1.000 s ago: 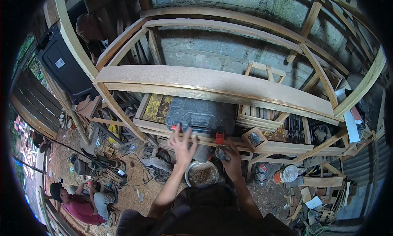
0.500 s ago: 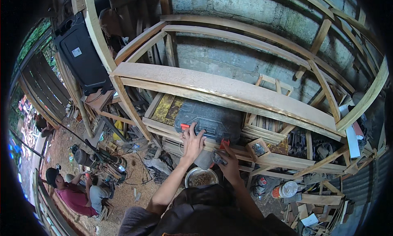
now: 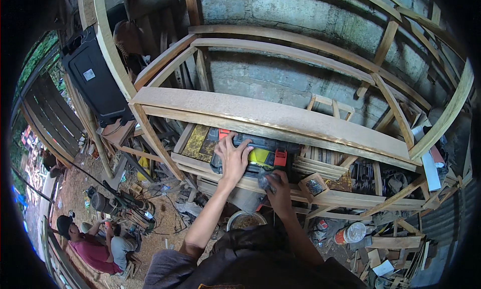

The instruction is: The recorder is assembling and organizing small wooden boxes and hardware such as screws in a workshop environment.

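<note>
A dark plastic tool case [image 3: 216, 165] lies on the wooden bench, its lid raised part way. Two red latches show on it, one beside my left fingers and one red latch [image 3: 280, 158] farther right. Something bright yellow-green [image 3: 260, 156] shows inside the opening; its kind is unclear. My left hand [image 3: 232, 160] rests against the lid's front edge with fingers spread. Just in front of the case, my right hand [image 3: 279, 191] is closed round a dark grey lump [image 3: 265, 181] whose kind I cannot make out.
A long wooden plank [image 3: 270, 114] crosses above the case. A small wooden box [image 3: 314, 186] sits to the right. Below is a metal basin [image 3: 245, 220]. A white bucket [image 3: 354, 232] stands at lower right. A person in a red shirt [image 3: 92, 249] sits at lower left.
The case's lid has come up, uncovering the yellow-green thing. My left hand has moved slightly up with the lid; my right hand has drawn back from the right latch, still holding the grey lump.
</note>
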A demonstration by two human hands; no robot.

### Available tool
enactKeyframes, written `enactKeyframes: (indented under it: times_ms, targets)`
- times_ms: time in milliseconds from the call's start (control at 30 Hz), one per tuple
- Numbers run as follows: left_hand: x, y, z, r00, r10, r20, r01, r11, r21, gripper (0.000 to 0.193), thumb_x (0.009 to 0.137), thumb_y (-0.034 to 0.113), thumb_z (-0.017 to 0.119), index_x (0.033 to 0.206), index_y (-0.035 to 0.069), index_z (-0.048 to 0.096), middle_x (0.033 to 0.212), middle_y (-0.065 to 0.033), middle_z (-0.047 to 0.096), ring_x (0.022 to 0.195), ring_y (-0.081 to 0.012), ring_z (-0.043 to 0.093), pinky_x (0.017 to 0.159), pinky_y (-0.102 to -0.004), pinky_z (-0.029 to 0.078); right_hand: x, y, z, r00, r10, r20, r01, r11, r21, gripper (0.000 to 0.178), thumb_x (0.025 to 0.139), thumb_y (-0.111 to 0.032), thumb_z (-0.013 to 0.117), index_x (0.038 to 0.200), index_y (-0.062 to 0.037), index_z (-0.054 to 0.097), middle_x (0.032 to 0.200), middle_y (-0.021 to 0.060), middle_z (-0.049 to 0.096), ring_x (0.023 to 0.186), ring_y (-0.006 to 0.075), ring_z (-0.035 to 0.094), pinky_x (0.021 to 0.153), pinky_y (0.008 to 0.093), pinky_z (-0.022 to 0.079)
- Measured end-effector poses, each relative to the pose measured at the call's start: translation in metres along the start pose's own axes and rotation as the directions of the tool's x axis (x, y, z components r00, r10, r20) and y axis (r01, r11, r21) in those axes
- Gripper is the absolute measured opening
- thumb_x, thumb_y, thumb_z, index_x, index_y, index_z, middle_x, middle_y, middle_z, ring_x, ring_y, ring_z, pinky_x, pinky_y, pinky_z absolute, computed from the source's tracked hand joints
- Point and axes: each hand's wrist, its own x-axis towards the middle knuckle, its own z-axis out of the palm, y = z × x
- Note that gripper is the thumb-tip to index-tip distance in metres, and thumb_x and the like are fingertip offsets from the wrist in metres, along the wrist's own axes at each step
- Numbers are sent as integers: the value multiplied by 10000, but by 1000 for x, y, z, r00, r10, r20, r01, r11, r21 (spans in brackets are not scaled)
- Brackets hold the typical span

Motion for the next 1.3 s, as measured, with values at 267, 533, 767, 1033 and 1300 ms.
enactKeyframes:
  times_ms: [267,533,767,1033,1300]
  targets:
    - [-7,2,12,997,8,-80,-8,1000,6,225,922,309,717,1119,233,794,1391,-125,496,1301,-356,382,1104,-526,220,33,33,22,997,-45,-68,19,941,-338,509,867,-45,672,1369,-78,594,1418,216,486,1352,411,466,1106,476,422]
    - [-13,1,10,993,2,-120,-1,1000,10,212,914,292,726,1105,238,799,1395,-112,510,1313,-348,387,1101,-507,231,-2,16,18,993,-117,17,109,851,-513,495,1006,-389,590,1376,-60,584,1495,221,476,1415,386,435,1160,672,260]
    - [-27,-2,7,998,-11,-66,19,992,125,231,906,309,733,1105,215,802,1407,-110,506,1329,-349,375,1097,-530,220,-3,-9,11,999,-40,21,45,924,-379,423,976,-286,642,1350,-90,615,1433,189,539,1350,364,494,1118,592,352]
    - [-36,-16,-8,991,104,-84,-86,978,191,357,827,390,809,1125,197,771,1521,-156,401,1475,-393,247,1138,-589,181,49,-18,-24,975,-156,-161,47,845,-532,478,870,-158,721,1339,-150,627,1411,137,541,1317,393,463,1116,553,360]
    - [-79,-53,-14,986,116,-120,-116,993,12,517,791,186,853,1228,16,635,1286,-170,589,1224,-383,545,1020,-485,433,0,37,-6,961,-217,-170,132,903,-410,259,864,-133,770,1119,-115,732,1364,89,612,1266,363,542,1055,522,433]
